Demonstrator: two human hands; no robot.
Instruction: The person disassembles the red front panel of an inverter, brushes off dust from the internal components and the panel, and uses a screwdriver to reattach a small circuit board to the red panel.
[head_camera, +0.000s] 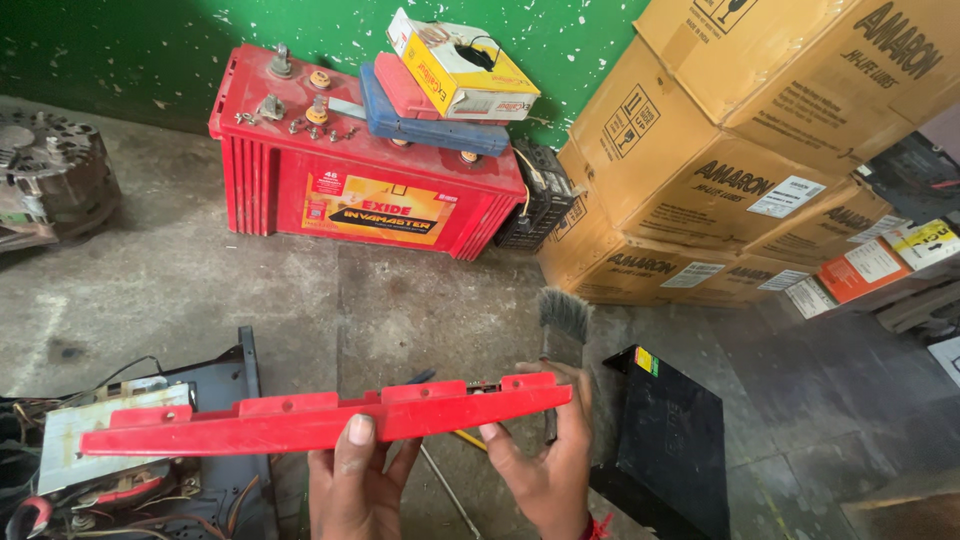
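Observation:
I hold a long red plastic panel (300, 420) flat and edge-on in front of me. My left hand (352, 485) supports it from below near its middle, thumb on its front edge. My right hand (545, 465) grips the panel's right end and also holds a paintbrush (563, 325) with grey bristles pointing up behind the panel.
A large red battery (350, 175) stands by the green wall, with a blue and red case (425, 110) and a yellow box (460, 70) on top. Stacked cardboard boxes (720, 160) fill the right. A black box (670, 440) lies right of my hands, an opened device with wires (150, 470) at left.

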